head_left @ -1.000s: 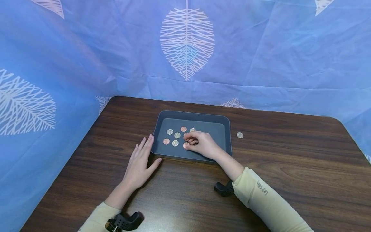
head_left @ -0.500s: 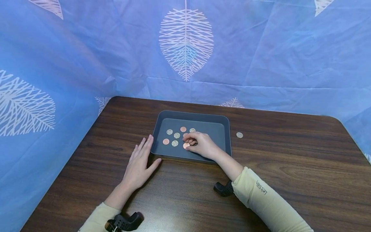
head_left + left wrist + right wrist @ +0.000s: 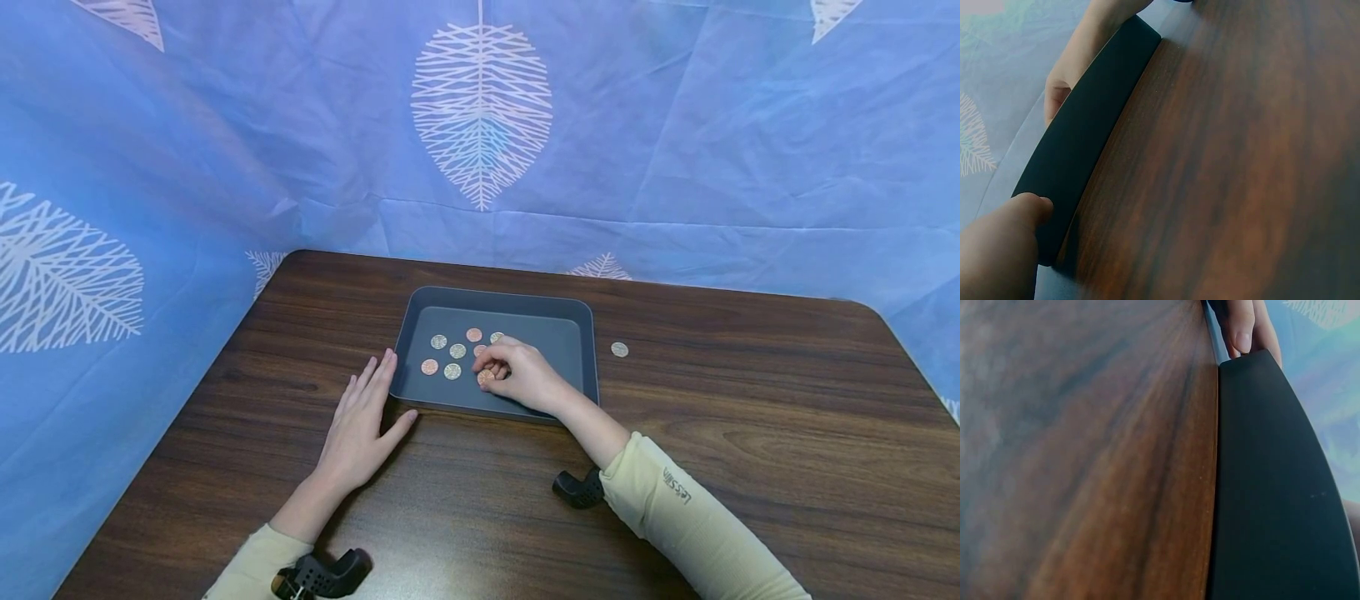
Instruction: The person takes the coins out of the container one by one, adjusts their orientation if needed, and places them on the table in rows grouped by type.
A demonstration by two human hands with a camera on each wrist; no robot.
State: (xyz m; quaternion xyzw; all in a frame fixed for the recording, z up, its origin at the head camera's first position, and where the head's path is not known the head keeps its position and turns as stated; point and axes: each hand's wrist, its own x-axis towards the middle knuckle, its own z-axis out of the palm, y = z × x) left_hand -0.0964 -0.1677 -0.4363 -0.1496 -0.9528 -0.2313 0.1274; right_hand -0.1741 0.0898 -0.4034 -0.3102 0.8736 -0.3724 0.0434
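A dark grey tray (image 3: 555, 333) lies on the table, and several silver and copper-coloured coins rest on its floor. Inside it, my right hand (image 3: 521, 375) has curled fingers and pinches a copper-coloured coin (image 3: 486, 378) near the tray's front. Behind those fingers another copper coin (image 3: 479, 351) and a silver coin (image 3: 496, 337) are partly covered. My left hand (image 3: 358, 429) lies with straight fingers at the tray's left front corner, fingertips touching the rim. In the left wrist view, the left thumb (image 3: 1025, 209) is by the tray's outer wall (image 3: 1085, 131). The tray wall hides most of the right hand there.
One silver coin (image 3: 619, 350) sits on the wooden table (image 3: 750, 400), right of the tray. A blue cloth (image 3: 675, 125) with white leaf prints hangs behind and to the left of the table. Black wrist devices (image 3: 322, 573) are worn on both arms.
The copper coin at my right fingertips has shifted slightly right, toward the palm, and its face has turned. My left hand and the tray have stayed put.
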